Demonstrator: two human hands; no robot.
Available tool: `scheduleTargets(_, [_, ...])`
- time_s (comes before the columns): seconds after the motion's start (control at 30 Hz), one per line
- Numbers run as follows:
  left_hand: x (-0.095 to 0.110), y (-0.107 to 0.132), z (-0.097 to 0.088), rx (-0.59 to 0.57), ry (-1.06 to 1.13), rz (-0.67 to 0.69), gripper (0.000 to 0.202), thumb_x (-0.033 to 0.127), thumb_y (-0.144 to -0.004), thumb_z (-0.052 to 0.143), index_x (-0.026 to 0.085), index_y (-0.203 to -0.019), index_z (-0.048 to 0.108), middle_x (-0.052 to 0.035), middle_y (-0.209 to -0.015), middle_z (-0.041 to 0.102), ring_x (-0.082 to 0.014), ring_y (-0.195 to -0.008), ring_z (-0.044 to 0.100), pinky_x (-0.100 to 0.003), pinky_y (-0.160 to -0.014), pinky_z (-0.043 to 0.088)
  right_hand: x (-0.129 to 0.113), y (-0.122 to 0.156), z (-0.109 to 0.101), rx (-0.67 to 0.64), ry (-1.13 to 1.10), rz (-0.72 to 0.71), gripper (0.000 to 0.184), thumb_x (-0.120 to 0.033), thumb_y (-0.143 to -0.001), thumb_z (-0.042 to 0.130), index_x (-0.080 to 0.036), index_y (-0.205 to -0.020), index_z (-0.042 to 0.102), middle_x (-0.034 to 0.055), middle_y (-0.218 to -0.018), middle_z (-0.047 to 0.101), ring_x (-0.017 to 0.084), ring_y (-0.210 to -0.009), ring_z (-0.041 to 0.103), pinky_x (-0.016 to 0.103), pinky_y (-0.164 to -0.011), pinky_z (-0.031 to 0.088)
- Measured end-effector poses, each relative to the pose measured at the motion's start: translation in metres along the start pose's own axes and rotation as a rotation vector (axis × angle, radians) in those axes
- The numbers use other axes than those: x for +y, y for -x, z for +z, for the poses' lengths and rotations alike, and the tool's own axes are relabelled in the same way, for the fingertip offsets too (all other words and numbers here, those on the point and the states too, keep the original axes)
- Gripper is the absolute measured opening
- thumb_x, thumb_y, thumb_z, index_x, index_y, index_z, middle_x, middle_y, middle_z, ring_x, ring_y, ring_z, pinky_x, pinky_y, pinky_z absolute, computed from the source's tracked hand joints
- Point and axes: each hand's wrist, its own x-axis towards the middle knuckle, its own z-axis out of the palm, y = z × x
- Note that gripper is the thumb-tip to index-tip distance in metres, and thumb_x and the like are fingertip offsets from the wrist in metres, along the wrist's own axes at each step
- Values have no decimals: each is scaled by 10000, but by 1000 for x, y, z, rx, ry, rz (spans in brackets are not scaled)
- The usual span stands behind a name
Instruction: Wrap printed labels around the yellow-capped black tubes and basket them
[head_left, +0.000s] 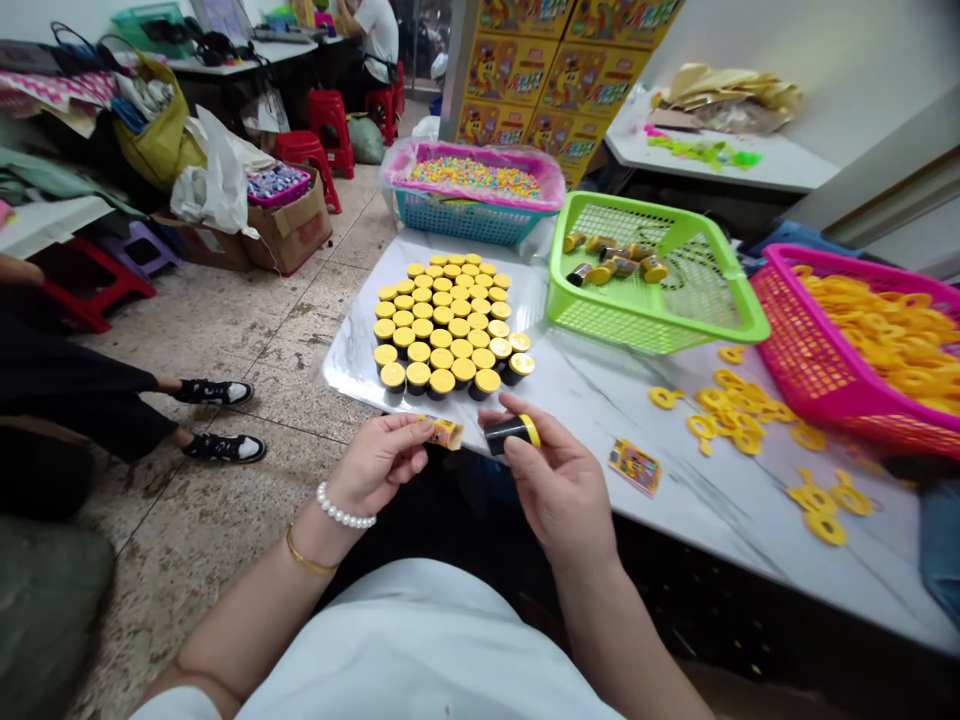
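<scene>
My left hand [386, 460] pinches a small printed label [446, 433], yellow and orange, between thumb and fingers. In my right hand [555, 475] lies a small black tub [504, 433] with a yellow lid, tilted on its side, its dark end toward the label. Label and tub are a short gap apart. Just beyond my hands, many black tubs with yellow lids [441, 358] stand upright in close rows on the table. A stack of similar printed labels [635, 467] rests on the tabletop to the right of my right hand.
A green basket [660, 335] holds several labelled tubs. Behind the rows stands a teal basket [465, 217] lined in pink, full of colourful beads. Loose yellow ring pieces [727, 410] lie beside a pink basket [825, 375] of more rings. Another person's legs [90, 400] are at left.
</scene>
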Motion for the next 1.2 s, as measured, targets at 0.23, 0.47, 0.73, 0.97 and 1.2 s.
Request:
scheduleTargets(0.23, [-3,-3,10,-40,199,-96,198,205,-679,828,100,-712,664,0,-657,629,22,-388,394,-75,-300,189,2,5,14,17,-10,-150,437,-509,-773,784,-283,-1140,707,72,-1105,746,250,-1015,702,415,-909,575])
scheduleTargets(0.47, [-6,-4,12,-61,265,-103,241,185,-646,848,83,-729,646,20,-631,600,21,-376,397,-65,-293,210,7,6,15,157,219,-232,291,-323,-830,761,-240,-1103,704,60,-1113,726,232,-1076,674,425,-1006,523])
scheduleTargets(0.73, [-11,-7,14,-41,268,-59,297,262,-625,867,78,-722,654,20,-614,593,14,-377,385,-92,-303,185,14,13,16,104,440,-358,333,-224,-853,720,-258,-1174,641,74,-1208,706,234,-1091,694,389,-957,586])
scheduleTargets(0.97, [-9,2,8,-23,77,62,379,396,-639,864,85,-756,681,18,-582,575,0,-386,389,-113,-316,147,19,10,13,62,544,-436,307,-219,-827,747,-261,-1111,640,37,-1017,727,190,-871,722,318,-799,622])
scheduleTargets(1.2, [-10,-8,-6,-68,-72,27,390,440,-658,837,134,-753,614,39,-518,554,-13,-297,340,-140,-290,141,17,7,11,-3,414,-318,295,-281,-834,746,-253,-1107,639,76,-1158,715,225,-996,720,354,-847,626])
